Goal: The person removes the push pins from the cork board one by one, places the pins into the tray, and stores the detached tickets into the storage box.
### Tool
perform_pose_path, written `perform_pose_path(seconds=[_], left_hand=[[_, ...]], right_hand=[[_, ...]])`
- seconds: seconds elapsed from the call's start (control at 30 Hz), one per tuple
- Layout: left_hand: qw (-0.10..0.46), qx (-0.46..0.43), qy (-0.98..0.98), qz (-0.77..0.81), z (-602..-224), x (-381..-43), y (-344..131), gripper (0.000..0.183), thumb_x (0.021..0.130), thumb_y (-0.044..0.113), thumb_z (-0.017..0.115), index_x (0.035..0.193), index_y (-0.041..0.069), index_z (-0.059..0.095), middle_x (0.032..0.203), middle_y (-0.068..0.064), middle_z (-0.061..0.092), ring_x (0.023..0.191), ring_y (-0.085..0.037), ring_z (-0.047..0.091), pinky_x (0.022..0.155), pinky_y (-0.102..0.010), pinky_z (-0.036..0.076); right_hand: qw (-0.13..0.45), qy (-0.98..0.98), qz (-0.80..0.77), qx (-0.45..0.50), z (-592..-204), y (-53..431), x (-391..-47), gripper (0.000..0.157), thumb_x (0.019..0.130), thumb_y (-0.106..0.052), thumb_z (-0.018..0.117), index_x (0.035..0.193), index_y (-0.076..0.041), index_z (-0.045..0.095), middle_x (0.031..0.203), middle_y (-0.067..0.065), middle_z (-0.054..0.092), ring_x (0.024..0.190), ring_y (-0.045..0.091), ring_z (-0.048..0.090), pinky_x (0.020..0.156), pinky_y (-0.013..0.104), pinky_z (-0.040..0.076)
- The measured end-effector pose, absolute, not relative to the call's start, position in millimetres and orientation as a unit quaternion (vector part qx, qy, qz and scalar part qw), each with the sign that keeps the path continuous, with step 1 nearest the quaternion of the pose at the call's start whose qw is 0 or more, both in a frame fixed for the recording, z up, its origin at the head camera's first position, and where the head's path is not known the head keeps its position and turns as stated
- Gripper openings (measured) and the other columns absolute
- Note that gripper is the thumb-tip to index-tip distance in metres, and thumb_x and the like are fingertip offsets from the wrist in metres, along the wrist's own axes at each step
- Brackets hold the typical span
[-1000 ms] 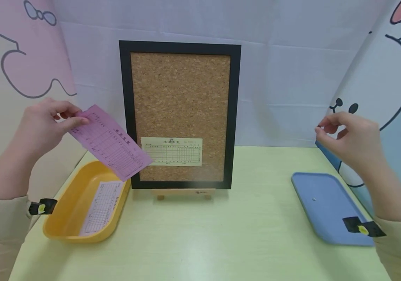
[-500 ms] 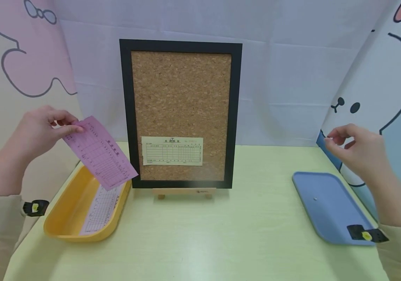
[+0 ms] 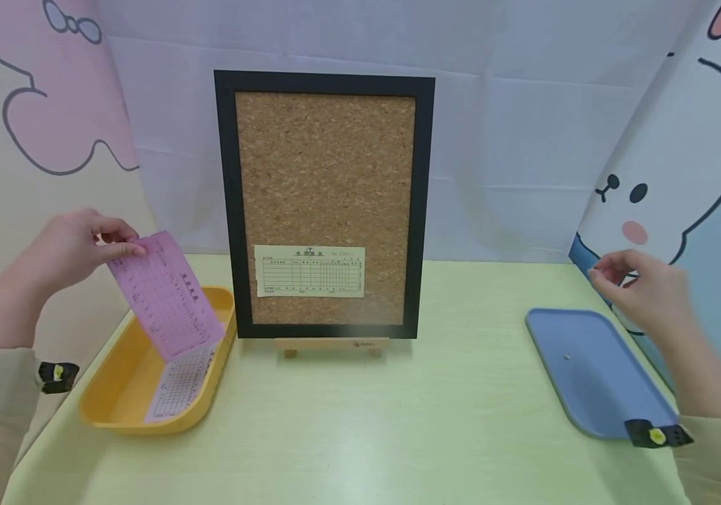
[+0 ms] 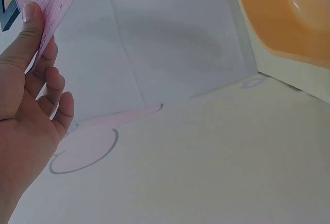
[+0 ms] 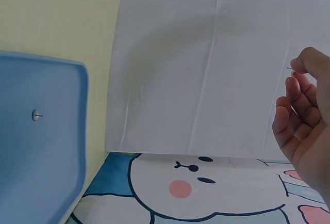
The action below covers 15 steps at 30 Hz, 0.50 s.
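Pink slip lowered, ctr-L vs 1s ago | L grip pinching top edge | R grip mid-R, ptg L, pinching pin (R-wrist cam only)

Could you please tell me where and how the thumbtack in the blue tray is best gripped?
The thumbtack is probably best pinched by opposite edges of its head, coming in low from the sides rather than straight down: in the right wrist view, its bare pin juts from the head, seemingly upward, so pressing from above could prick.
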State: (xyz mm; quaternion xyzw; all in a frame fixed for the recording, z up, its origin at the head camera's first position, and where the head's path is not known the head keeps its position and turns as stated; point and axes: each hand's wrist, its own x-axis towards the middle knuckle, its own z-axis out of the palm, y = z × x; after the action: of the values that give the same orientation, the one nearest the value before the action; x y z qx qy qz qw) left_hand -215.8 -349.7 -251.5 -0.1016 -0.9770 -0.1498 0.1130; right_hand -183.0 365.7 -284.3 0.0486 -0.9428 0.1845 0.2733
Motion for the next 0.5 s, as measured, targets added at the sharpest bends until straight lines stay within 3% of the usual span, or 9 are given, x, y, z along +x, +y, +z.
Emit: perform_pose_path(seconds=[0.2, 0.37, 0.5], left_hand=[[0.093, -0.111, -0.978, -0.151, -261.8, -219.1, -355.1, 0.02, 0.082, 0.028, 0.073, 0.09, 0.009, 0.071, 0.076, -0.004, 0.058, 0.081, -0.024, 0.041, 0.057, -0.027, 0.034], [0.069, -0.114, -0.979, -0.152, -272.4, -222.4, -359.3, 0.016, 0.082, 0.026, 0.073, 0.088, 0.011, 0.071, 0.074, -0.002, 0.059, 0.081, -0.024, 0.042, 0.059, -0.028, 0.034], [0.058, -0.119, -0.98, -0.147, -281.3, -226.1, -362.1, 0.015, 0.082, 0.025, 0.074, 0.088, 0.012, 0.071, 0.073, 0.0, 0.059, 0.079, -0.022, 0.043, 0.059, -0.028, 0.034]], right_hand=[[0.271, -0.943, 0.189, 0.035, -301.0, 375.4, -184.2, 0.014, 0.083, -0.019, 0.066, 0.086, -0.006, 0.064, 0.069, 0.001, 0.059, 0.061, -0.012, 0.038, 0.056, 0.009, 0.032], [0.253, -0.95, 0.184, 0.013, -314.5, 378.6, -183.1, 0.017, 0.085, -0.022, 0.065, 0.086, -0.006, 0.064, 0.071, 0.006, 0.06, 0.062, 0.001, 0.041, 0.053, 0.017, 0.032], [0.238, -0.953, 0.187, 0.008, -326.9, 381.5, -183.4, 0.017, 0.085, -0.022, 0.065, 0.088, -0.005, 0.064, 0.074, 0.009, 0.061, 0.065, 0.005, 0.041, 0.052, 0.016, 0.033]])
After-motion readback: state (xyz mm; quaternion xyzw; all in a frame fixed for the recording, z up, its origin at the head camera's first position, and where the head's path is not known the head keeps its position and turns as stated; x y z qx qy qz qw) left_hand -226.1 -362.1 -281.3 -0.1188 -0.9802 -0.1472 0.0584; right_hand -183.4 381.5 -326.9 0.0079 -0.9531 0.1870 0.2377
